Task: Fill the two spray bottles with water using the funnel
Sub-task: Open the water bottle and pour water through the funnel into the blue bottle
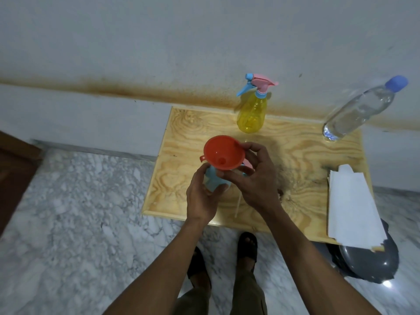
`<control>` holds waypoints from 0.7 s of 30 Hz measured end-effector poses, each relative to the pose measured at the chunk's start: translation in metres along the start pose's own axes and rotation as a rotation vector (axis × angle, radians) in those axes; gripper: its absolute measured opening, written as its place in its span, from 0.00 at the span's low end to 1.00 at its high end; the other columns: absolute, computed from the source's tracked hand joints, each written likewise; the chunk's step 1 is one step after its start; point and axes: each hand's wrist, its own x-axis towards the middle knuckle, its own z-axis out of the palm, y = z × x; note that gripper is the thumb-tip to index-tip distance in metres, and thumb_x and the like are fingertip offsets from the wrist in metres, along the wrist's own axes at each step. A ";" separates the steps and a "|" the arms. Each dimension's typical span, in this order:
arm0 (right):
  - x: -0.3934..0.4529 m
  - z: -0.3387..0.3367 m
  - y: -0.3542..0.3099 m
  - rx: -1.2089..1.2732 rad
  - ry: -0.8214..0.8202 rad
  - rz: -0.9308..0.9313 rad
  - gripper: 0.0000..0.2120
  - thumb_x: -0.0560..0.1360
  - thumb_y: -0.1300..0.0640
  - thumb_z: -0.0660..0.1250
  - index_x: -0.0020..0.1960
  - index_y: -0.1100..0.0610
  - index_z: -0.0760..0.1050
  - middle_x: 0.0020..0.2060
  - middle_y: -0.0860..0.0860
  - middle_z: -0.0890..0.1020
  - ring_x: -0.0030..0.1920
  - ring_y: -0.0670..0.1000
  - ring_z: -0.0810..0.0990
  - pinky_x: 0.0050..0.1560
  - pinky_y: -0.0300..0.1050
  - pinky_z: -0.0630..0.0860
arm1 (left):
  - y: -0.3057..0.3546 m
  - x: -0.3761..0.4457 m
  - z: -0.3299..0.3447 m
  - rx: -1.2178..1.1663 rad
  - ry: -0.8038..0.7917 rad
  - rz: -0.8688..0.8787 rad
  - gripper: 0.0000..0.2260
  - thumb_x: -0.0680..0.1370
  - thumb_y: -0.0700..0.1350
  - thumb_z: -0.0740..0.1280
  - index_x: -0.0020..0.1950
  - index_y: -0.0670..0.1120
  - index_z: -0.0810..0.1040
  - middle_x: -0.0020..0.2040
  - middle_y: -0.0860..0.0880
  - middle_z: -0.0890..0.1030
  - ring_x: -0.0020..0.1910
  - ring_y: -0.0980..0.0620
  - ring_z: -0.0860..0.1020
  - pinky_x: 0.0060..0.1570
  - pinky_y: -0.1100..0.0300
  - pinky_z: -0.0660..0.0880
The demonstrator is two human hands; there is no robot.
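Red funnel (pixel 224 155) held over the wooden desk (pixel 295 155), its bowl dry, pinched at the rim by the right hand (pixel 252 176). Left hand (pixel 203 193) grips a pale blue spray bottle (pixel 213 181) directly beneath the funnel; contents not discernible. Yellow spray bottle (pixel 252 114) stands upright at the desk's back edge, cap on; fill level unclear. Clear water bottle (pixel 361 110), blue cap on, stands at the far right corner holding clear liquid.
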 end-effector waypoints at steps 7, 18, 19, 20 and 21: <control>-0.006 0.000 0.011 -0.094 -0.031 0.006 0.38 0.59 0.55 0.86 0.64 0.50 0.70 0.60 0.45 0.82 0.62 0.47 0.80 0.55 0.58 0.81 | 0.003 -0.001 0.001 -0.025 0.017 -0.002 0.27 0.71 0.46 0.80 0.67 0.50 0.75 0.56 0.53 0.82 0.52 0.55 0.82 0.47 0.61 0.80; -0.008 -0.004 0.009 -0.144 -0.054 -0.046 0.36 0.61 0.57 0.85 0.63 0.48 0.70 0.60 0.46 0.81 0.62 0.45 0.79 0.51 0.46 0.80 | 0.006 -0.003 -0.002 0.031 0.017 0.007 0.25 0.70 0.46 0.80 0.64 0.49 0.76 0.54 0.55 0.82 0.52 0.57 0.80 0.46 0.62 0.78; -0.008 -0.004 0.009 -0.153 -0.056 -0.052 0.36 0.61 0.57 0.85 0.63 0.47 0.70 0.60 0.45 0.81 0.62 0.44 0.79 0.50 0.43 0.79 | 0.007 -0.002 -0.002 0.041 0.016 0.005 0.25 0.70 0.46 0.80 0.64 0.50 0.76 0.54 0.55 0.82 0.52 0.59 0.80 0.46 0.62 0.78; -0.008 -0.004 0.008 -0.159 -0.059 -0.054 0.36 0.61 0.56 0.85 0.63 0.46 0.70 0.60 0.45 0.81 0.62 0.44 0.79 0.50 0.41 0.79 | 0.007 -0.002 -0.003 0.051 0.011 0.001 0.25 0.70 0.46 0.80 0.64 0.49 0.76 0.53 0.56 0.82 0.51 0.62 0.79 0.45 0.63 0.78; -0.009 -0.004 0.008 -0.163 -0.061 -0.055 0.36 0.61 0.56 0.84 0.63 0.45 0.69 0.60 0.45 0.81 0.62 0.44 0.79 0.49 0.40 0.78 | 0.008 -0.002 -0.004 0.051 0.008 -0.004 0.25 0.70 0.45 0.80 0.64 0.49 0.76 0.53 0.56 0.82 0.50 0.65 0.78 0.44 0.67 0.76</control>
